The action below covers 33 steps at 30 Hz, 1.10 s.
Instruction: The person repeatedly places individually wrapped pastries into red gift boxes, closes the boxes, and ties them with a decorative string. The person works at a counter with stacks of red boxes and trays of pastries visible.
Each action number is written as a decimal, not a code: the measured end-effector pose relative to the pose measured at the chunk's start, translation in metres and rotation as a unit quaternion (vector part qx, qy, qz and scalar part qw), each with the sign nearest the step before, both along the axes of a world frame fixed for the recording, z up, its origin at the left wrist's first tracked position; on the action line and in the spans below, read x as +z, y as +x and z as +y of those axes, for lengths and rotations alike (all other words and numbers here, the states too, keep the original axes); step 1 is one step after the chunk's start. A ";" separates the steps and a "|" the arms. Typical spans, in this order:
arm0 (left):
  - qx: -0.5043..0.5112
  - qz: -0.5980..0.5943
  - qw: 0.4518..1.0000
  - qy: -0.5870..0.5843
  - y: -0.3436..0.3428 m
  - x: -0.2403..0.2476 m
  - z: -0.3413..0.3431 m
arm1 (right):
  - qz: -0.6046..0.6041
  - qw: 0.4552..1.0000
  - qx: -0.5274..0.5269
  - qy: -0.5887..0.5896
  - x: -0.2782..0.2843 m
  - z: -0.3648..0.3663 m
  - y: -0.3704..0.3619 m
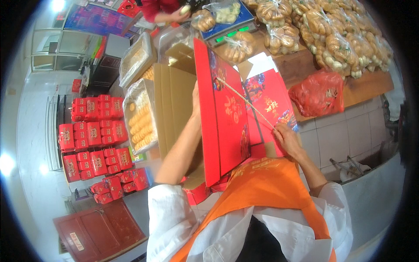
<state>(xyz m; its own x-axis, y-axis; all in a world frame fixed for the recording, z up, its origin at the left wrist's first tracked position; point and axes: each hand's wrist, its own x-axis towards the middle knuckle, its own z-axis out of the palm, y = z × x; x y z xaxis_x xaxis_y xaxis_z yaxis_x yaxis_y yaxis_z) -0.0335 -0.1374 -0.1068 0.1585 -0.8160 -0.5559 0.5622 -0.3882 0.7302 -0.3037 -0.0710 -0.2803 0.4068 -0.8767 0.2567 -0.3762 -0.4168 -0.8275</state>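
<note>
A red gift box point(224, 118) with gold and blue print stands unfolded in front of my body, one panel upright, another leaning back to the right. A twisted cream cord point(246, 101) runs taut across it from the upright panel. My right hand point(286, 139) is closed, pinching the lower end of this cord by the right panel's edge. My left hand point(196, 99) is at the upright panel's far left edge; the panel hides its fingers. Just left of that panel stands an open brown carton point(169, 109).
Trays of round pastries point(140, 120) lie to the left, near stacked red boxes point(91, 135). Bagged buns point(340, 37) crowd the wooden table point(371, 83) at the far right, with a red plastic bag point(317, 93) nearer. Beyond a blue scale point(233, 28), another person's hand point(179, 15) holds a bun.
</note>
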 end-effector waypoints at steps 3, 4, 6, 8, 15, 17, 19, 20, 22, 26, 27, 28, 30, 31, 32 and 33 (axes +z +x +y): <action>-0.002 -0.007 1.000 0.000 -0.001 0.000 -0.004 | 0.050 0.995 -0.003 0.088 0.014 -0.004 -0.005; -0.003 -0.010 1.000 0.001 -0.001 0.000 -0.003 | 0.055 0.995 0.005 0.080 0.011 -0.006 -0.005; -0.007 -0.016 1.000 0.004 -0.002 0.001 -0.004 | 0.063 0.996 0.019 0.063 0.008 -0.010 -0.009; -0.011 -0.022 1.000 0.006 -0.001 0.002 -0.004 | 0.113 0.993 -0.008 0.039 0.011 -0.009 -0.013; -0.030 -0.058 0.997 0.032 0.003 -0.002 0.002 | 0.093 0.986 -0.011 0.140 0.020 -0.002 -0.019; -0.048 -0.089 0.994 0.042 0.007 0.002 0.005 | 0.050 0.978 0.050 0.195 0.030 -0.001 -0.015; -0.044 -0.136 0.989 0.030 0.005 0.013 0.011 | -0.034 0.949 0.095 0.298 0.044 0.003 -0.006; -0.017 -0.161 0.987 0.006 -0.005 0.027 0.016 | -0.098 0.918 0.105 0.370 0.060 0.006 0.001; -0.063 -0.185 0.981 -0.001 -0.011 0.046 0.030 | -0.209 0.865 0.118 0.440 0.097 0.006 0.015; -0.109 -0.255 0.959 0.050 -0.009 0.056 0.060 | -0.340 0.820 0.152 0.434 0.136 -0.002 0.037; -0.119 -0.284 0.949 0.071 -0.008 0.057 0.069 | -0.355 0.812 0.172 0.430 0.137 -0.003 0.042; -0.135 -0.283 0.946 0.084 -0.003 0.056 0.078 | -0.361 0.810 0.160 0.435 0.137 -0.004 0.047; -0.167 -0.279 0.939 0.107 0.005 0.055 0.093 | -0.370 0.805 0.135 0.443 0.138 -0.003 0.055; -0.177 -0.279 0.938 0.103 0.004 0.057 0.097 | -0.377 0.805 0.127 0.441 0.140 -0.003 0.058; -0.187 -0.277 0.937 0.099 0.002 0.060 0.100 | -0.382 0.804 0.119 0.440 0.142 -0.002 0.061; -0.196 -0.275 0.937 0.095 0.000 0.062 0.103 | -0.387 0.803 0.111 0.439 0.143 -0.001 0.064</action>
<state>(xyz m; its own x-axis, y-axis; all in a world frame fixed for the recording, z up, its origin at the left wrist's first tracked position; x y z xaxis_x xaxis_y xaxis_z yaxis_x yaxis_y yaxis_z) -0.0340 -0.0341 -0.0446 0.1726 -0.7657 -0.6196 -0.0910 -0.6387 0.7641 -0.2393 -0.0723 -0.1374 0.5949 -0.7858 -0.1693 0.3961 0.4699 -0.7889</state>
